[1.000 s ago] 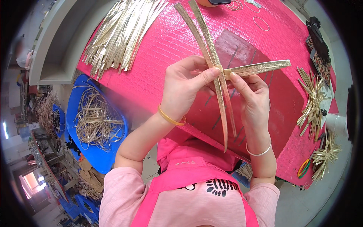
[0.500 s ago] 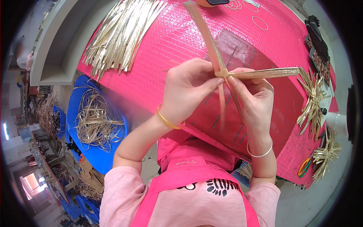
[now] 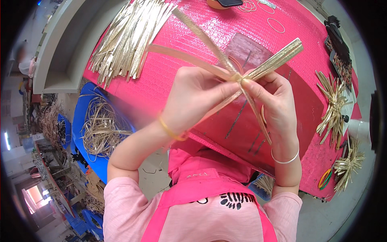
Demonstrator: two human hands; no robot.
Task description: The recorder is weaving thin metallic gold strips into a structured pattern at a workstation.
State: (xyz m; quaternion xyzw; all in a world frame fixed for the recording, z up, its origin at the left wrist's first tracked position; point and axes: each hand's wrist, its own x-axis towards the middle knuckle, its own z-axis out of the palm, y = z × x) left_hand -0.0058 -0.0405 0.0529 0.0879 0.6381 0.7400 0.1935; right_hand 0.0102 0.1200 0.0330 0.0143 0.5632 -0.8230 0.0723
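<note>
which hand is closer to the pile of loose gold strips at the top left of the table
Left. The left hand sits just right of and below the pile of gold strips, while the right hand is farther right, on the other side of the crossed gold strips both hands pinch.

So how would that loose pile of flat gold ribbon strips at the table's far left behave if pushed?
The pile of gold strips would probably scatter, since they lie fanned and unbound. They look thin and light, likely bendy. Their glossy faces suggest sliding easily on the pink table cover.
</note>
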